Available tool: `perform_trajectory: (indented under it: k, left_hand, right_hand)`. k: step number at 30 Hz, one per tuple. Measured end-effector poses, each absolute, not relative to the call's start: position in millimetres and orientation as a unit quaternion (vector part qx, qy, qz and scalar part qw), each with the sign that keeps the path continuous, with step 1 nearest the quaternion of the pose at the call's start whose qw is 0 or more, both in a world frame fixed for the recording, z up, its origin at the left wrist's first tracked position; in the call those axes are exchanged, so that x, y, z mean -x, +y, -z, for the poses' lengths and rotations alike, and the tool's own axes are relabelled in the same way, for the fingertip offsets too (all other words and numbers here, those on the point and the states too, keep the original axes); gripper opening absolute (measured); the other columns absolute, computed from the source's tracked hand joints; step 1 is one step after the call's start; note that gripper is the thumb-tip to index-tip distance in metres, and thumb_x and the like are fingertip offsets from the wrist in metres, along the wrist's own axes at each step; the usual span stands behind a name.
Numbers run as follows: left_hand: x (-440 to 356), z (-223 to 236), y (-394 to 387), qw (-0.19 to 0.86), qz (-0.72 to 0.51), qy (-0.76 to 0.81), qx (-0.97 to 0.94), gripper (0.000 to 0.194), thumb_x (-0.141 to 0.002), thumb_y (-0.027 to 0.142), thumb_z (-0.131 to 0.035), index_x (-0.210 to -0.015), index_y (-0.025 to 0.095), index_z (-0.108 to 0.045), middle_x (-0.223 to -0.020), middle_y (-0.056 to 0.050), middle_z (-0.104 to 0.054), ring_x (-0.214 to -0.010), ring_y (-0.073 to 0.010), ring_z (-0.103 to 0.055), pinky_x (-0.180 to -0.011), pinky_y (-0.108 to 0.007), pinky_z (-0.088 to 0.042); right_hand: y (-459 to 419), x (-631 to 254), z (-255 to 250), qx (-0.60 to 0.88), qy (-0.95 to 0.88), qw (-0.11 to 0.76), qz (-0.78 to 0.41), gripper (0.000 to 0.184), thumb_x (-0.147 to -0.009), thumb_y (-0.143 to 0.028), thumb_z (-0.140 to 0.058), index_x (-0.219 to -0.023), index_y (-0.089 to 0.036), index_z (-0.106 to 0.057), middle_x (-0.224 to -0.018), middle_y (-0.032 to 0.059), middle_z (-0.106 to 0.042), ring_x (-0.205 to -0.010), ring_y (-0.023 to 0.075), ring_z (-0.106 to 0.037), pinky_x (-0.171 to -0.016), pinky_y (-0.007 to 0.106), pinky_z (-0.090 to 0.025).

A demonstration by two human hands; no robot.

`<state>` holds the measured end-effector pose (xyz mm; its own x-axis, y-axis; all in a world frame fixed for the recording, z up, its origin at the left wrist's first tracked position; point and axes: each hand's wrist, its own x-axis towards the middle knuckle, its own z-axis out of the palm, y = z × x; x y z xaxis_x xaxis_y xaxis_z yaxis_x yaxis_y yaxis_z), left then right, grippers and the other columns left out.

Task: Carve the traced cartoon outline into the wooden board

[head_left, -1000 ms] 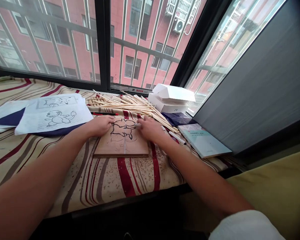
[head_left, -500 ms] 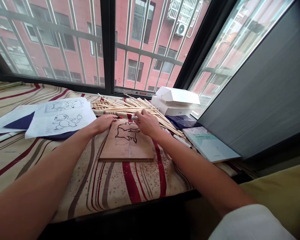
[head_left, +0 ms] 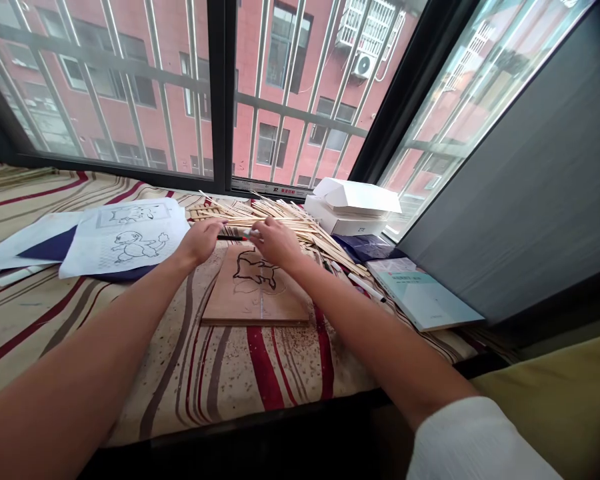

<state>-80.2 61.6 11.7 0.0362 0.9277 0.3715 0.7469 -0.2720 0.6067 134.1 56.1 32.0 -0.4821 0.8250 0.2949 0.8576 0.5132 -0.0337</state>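
A wooden board [head_left: 257, 300] with a black cartoon outline drawn on it lies on the striped cloth [head_left: 80, 327]. My right hand [head_left: 276, 243] hovers over the board's far edge, fingers closed on a white marker [head_left: 251, 233] that points left. My left hand [head_left: 203, 241] sits at the board's far left corner with its fingers curled beside a red and black pencil [head_left: 230, 238]; its fingertips are close to the marker's tip. I cannot tell whether the left hand grips the pencil.
A heap of thin wooden sticks [head_left: 285, 223] lies behind the board. White boxes [head_left: 353, 207] stand at the back right, a teal book [head_left: 423, 297] and a pen [head_left: 367, 288] to the right. Printed drawings [head_left: 127, 233] on dark carbon paper lie left.
My right hand lifted the marker off the drawing and carried it left and away, toward my left hand. My left hand shifted off the board's corner to the pencil.
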Motion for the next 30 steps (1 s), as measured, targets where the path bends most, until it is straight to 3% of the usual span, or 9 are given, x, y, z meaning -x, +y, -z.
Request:
perform_trajectory:
  k: [2,4,6,9,16,19,22,25,30]
  left_hand:
    - [79.9,-12.5,61.1,0.124,-0.373,0.583,-0.711,0.059,-0.092,0.034,-0.032,-0.128,0.011,-0.072,-0.142,-0.01,-0.069,-0.137,-0.0254,-0.059,-0.121,-0.036,-0.04]
    - [78.8,-11.9,59.9,0.124,-0.378,0.577,-0.714,0.06,-0.092,0.034,-0.031,-0.129,0.009,-0.071,-0.142,-0.012,-0.068,-0.137,-0.0259,-0.058,-0.122,-0.037,-0.039]
    - [75.9,-10.4,57.3,0.124,-0.372,0.576,-0.717,0.062,-0.093,0.037,-0.031,-0.132,0.008,-0.069,-0.143,-0.013,-0.067,-0.138,-0.027,-0.057,-0.122,-0.037,-0.039]
    - [67.6,-7.7,51.5,0.129,-0.325,0.578,-0.737,0.065,-0.093,0.042,-0.035,-0.14,0.008,-0.064,-0.147,-0.014,-0.064,-0.139,-0.03,-0.057,-0.121,-0.041,-0.041]
    - [40.3,2.7,39.8,0.067,-0.153,0.536,-0.828,0.066,-0.096,0.043,-0.036,-0.148,0.008,-0.056,-0.159,-0.016,-0.052,-0.153,-0.0318,-0.039,-0.129,-0.048,-0.028]
    - [32.9,7.5,37.8,0.042,-0.097,0.518,-0.849,0.065,-0.099,0.045,-0.035,-0.148,0.008,-0.055,-0.161,-0.017,-0.049,-0.154,-0.0326,-0.038,-0.128,-0.05,-0.028]
    - [30.6,11.9,39.8,0.021,-0.076,0.508,-0.857,0.063,-0.1,0.045,-0.034,-0.147,0.009,-0.056,-0.159,-0.018,-0.051,-0.152,-0.0319,-0.042,-0.126,-0.048,-0.031]
    - [31.0,16.0,43.3,0.007,-0.09,0.504,-0.859,0.061,-0.1,0.045,-0.036,-0.145,0.01,-0.057,-0.155,-0.017,-0.056,-0.149,-0.0317,-0.045,-0.124,-0.046,-0.033]
    - [28.9,17.8,45.0,-0.001,-0.108,0.498,-0.861,0.056,-0.101,0.048,-0.033,-0.137,0.015,-0.061,-0.148,-0.014,-0.062,-0.142,-0.0297,-0.052,-0.12,-0.044,-0.039]
  right_hand:
    - [33.4,-126.7,-30.4,0.355,-0.922,0.145,0.046,0.043,-0.109,-0.05,-0.04,-0.135,-0.025,-0.062,-0.129,0.0101,-0.065,-0.107,0.0228,-0.064,-0.081,0.032,-0.05]
    - [19.4,-129.0,-25.8,0.252,-0.962,0.082,0.06,0.04,-0.106,-0.05,-0.047,-0.134,-0.027,-0.064,-0.13,0.0081,-0.066,-0.115,0.0234,-0.062,-0.087,0.032,-0.049]
    - [21.9,-145.6,-21.7,0.338,-0.935,0.078,0.07,0.036,-0.107,-0.041,-0.048,-0.134,-0.024,-0.064,-0.132,0.0102,-0.066,-0.111,0.023,-0.064,-0.086,0.032,-0.05]
    - [45.0,-186.8,-22.6,0.526,-0.84,0.071,0.112,0.037,-0.106,-0.038,-0.046,-0.128,-0.016,-0.066,-0.125,0.0179,-0.068,-0.116,0.0322,-0.064,-0.084,0.038,-0.052]
    - [69.8,-240.7,-47.9,0.599,-0.785,0.098,0.122,0.028,-0.103,-0.037,-0.052,-0.11,-0.017,-0.07,-0.125,0.0187,-0.068,-0.114,0.0335,-0.063,-0.085,0.039,-0.049]
    - [67.6,-232.0,-59.8,0.555,-0.793,0.252,-0.019,0.029,-0.104,-0.034,-0.052,-0.087,-0.016,-0.066,-0.099,0.0138,-0.07,-0.091,0.0241,-0.065,-0.076,0.033,-0.048]
    - [60.1,-207.6,-68.3,0.397,-0.753,0.405,-0.334,0.041,-0.107,-0.048,-0.046,-0.081,-0.019,-0.058,-0.067,0.0009,-0.057,-0.056,0.0121,-0.051,-0.054,0.026,-0.041]
    - [49.8,-180.7,-64.2,0.266,-0.681,0.416,-0.54,0.039,-0.101,-0.058,-0.056,-0.087,-0.021,-0.057,-0.057,-0.0082,-0.045,-0.041,0.0064,-0.034,-0.04,0.022,-0.027]
    - [40.9,-164.0,-36.7,0.243,-0.606,0.4,-0.643,0.036,-0.099,-0.05,-0.063,-0.083,-0.019,-0.056,-0.053,-0.0135,-0.028,-0.04,0.0036,-0.019,-0.036,0.018,-0.017]
